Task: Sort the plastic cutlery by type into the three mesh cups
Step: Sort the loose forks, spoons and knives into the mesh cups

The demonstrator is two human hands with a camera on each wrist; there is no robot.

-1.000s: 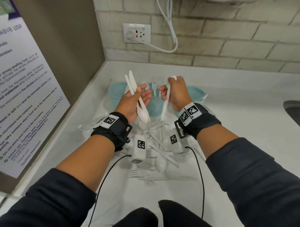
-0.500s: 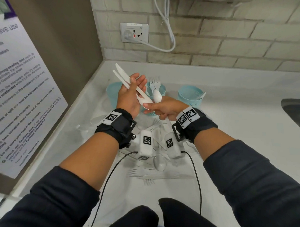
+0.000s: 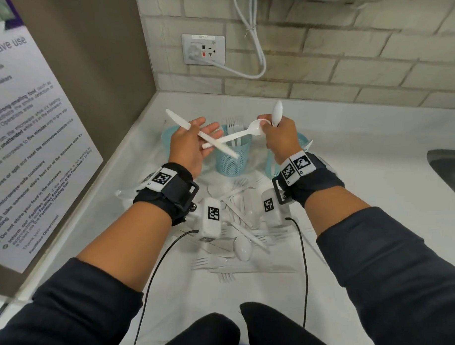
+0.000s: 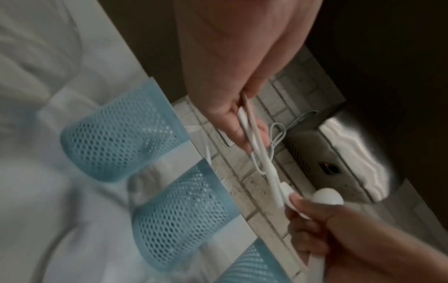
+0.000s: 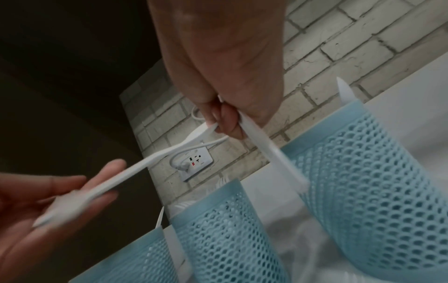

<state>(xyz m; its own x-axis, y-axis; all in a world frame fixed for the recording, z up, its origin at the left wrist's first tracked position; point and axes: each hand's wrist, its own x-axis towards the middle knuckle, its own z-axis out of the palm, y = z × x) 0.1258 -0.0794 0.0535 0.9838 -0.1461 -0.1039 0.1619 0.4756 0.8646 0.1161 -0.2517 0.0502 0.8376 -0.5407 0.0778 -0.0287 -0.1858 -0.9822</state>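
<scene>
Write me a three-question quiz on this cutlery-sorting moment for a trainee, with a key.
1. True or false: the middle mesh cup has forks standing in it.
2. What does the right hand hold? A) spoons B) a fork C) nothing
3. Fill in: the left hand holds a white plastic ____ whose tip points up and away toward the wall.

Key: 1 true; 2 A, one spoon upright in the fist and a second pinched by its bowl, its handle reaching toward the left hand; 3 knife.
</scene>
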